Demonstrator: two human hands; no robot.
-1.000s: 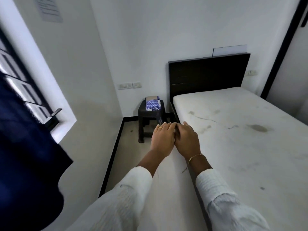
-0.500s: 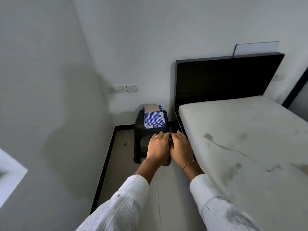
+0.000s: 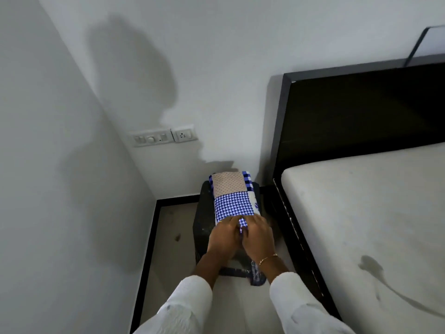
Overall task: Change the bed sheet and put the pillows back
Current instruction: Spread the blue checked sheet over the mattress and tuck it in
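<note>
Folded checked bed sheet (image 3: pixel 233 203) lies on a dark stool (image 3: pixel 204 220) beside the bare, stained mattress (image 3: pixel 361 213) (head view only). Left hand (image 3: pixel 225 237) and right hand (image 3: pixel 258 236) meet at its near edge, each grip seemingly pinching cloth, though fingertips are hidden.

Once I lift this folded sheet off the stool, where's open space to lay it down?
The bare mattress is open from the headboard down. The floor strip between the left wall and the stool is free but narrow. The stool top is crowded: the folded sheet, left hand and right hand cover it.
</note>
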